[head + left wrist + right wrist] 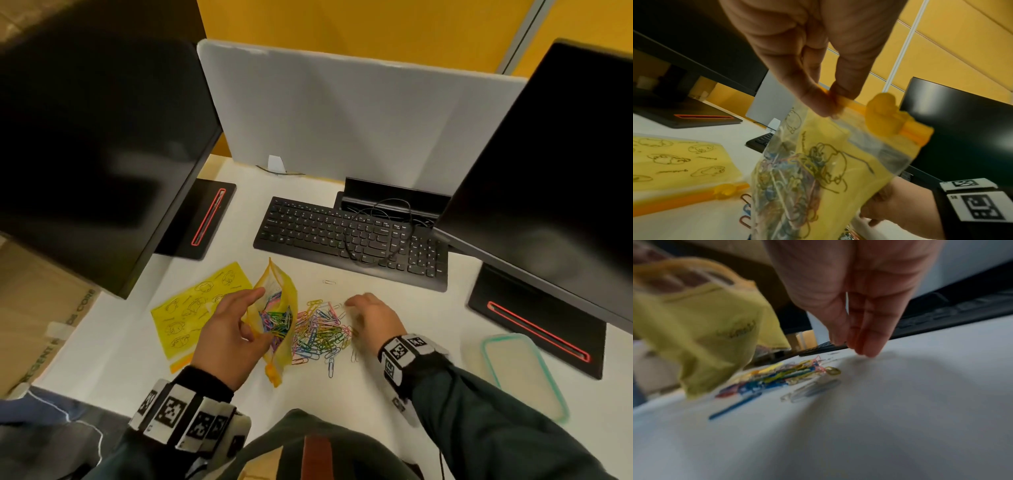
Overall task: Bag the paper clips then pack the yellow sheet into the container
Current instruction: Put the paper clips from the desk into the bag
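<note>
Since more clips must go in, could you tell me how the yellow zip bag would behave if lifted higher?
The thin yellow plastic zip bag is creased, so probably floppy. Coloured paper clips sit low inside, so it would likely sag under the left hand.

A black keyboard (349,236) with a looped cable (376,233) lies between two dark monitors (96,144).

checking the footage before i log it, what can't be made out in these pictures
- Right hand, right wrist view: motion blur hides whether the fingertips touch the paper clips.
- Yellow bag, head view: the left hand covers its near side, and the clip count inside is unreadable.
- Container, head view: translucent, contents unclear.
- Yellow sheet, head view: drawings too small.
</note>
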### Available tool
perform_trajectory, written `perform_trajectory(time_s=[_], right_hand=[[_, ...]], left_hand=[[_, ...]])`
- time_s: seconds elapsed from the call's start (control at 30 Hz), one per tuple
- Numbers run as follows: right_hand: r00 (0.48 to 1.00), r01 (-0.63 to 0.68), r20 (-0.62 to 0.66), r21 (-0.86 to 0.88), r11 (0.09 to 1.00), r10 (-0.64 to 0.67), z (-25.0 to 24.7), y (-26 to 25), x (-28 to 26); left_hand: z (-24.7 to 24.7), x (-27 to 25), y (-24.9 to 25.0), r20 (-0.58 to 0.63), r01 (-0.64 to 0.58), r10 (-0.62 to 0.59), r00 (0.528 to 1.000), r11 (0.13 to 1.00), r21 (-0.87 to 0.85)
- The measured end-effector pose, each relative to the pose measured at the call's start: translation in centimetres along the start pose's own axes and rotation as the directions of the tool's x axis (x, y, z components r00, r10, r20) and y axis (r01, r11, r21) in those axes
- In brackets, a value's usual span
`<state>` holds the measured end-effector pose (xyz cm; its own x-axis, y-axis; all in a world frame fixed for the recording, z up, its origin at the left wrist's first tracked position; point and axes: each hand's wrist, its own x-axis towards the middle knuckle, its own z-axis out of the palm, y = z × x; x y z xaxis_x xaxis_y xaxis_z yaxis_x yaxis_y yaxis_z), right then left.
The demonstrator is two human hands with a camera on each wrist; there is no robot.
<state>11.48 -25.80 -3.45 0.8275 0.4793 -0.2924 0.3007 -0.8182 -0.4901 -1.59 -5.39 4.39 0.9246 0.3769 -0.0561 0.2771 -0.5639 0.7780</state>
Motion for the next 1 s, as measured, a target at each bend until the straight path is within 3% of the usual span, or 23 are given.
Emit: perform_trajectory(time_s=[0.13, 0.27, 0.4, 0.67, 0.87, 1.0], right_hand=[[0.973, 0.201, 0.145, -0.152, 0.968, -0.179, 0.3, -2.1, 2.9], [0.964, 0.215, 0.205, -0.222, 0.951, -0.170, 0.0, -3.2, 4.3], [0.923, 0.328, 0.297, -0.280, 0.902, -0.243, 0.2, -3.1, 3.4], [0.876, 0.371, 0.405, -0.221, 0.902, -0.262, -1.1, 0.7, -0.3], [0.950, 0.274, 0.220, -0.250, 0.929, -0.221, 0.6, -0.7, 0.8], [0.963, 0.220, 0.219, -0.293, 0.930, -0.159, 0.8, -2.0, 1.4]], left_hand=[[-0.5, 0.0, -0.3, -0.033, 0.019, -0.019, 0.999, 1.000, 0.003], [-1.5, -0.1, -0.6, -0.085, 0.052, -0.053, 0.995, 0.999, -0.008], [-2.3, -0.6, -1.2, -0.132, 0.083, -0.086, 0.988, 0.996, -0.025], [-1.5, -0.9, -0.9, -0.096, 0.049, -0.050, 0.994, 0.999, -0.012], [-0.4, -0.7, -0.3, -0.048, 0.012, -0.011, 0.999, 1.000, 0.006], [-0.1, -0.9, 0.1, -0.019, 0.007, -0.007, 1.000, 1.000, 0.020]])
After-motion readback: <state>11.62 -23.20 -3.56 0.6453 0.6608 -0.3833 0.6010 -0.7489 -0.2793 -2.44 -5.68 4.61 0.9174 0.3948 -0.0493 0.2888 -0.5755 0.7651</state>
